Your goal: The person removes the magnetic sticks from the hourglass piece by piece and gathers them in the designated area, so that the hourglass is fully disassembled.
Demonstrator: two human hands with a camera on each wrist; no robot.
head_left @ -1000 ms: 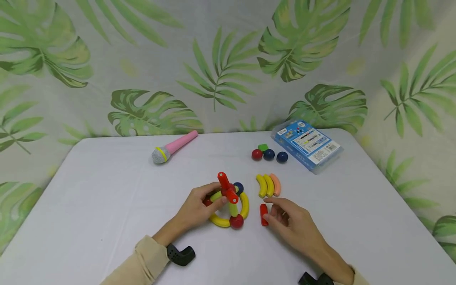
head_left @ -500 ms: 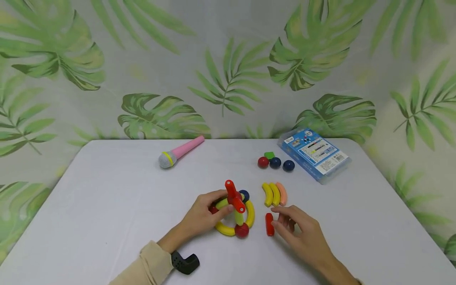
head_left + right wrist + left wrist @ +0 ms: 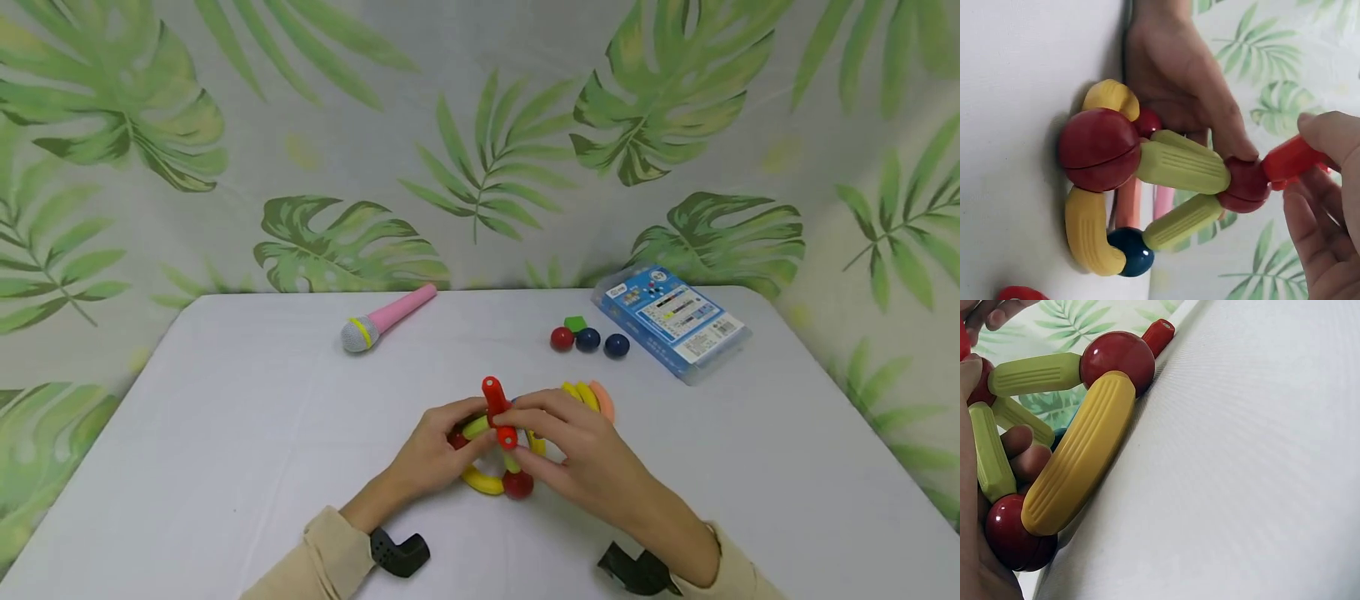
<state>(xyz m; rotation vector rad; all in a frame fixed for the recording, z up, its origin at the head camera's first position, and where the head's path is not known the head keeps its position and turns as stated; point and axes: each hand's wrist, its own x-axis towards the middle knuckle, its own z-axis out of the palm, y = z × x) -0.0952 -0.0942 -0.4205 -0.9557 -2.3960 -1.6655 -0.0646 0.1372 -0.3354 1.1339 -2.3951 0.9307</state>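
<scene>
A magnetic ball-and-rod frame [image 3: 1179,165] stands on the table: curved yellow rods [image 3: 1079,456] form a ring at its base, joined by red balls [image 3: 517,484] and a dark blue ball [image 3: 1130,251]. Light green rods [image 3: 1035,374] slope up to one red top ball [image 3: 1244,184]. My left hand [image 3: 427,454] holds the frame from the left, thumb against the top ball. Two red rods stick out of that ball. My right hand [image 3: 592,454] pinches the nearer red rod [image 3: 1291,157] between thumb and fingers.
Another red rod [image 3: 1159,337] lies on the table, hidden by my right hand in the head view. Loose yellow rods and a pink rod [image 3: 602,402] lie behind it. Farther back are a red ball [image 3: 562,339], dark blue balls [image 3: 617,346], a green piece [image 3: 575,324], a blue box [image 3: 675,321] and a toy microphone [image 3: 386,320].
My right hand has left the loose red rod on the table and moved left and up to the red rod on the frame's top. My left hand keeps its hold; the head view has shifted slightly.
</scene>
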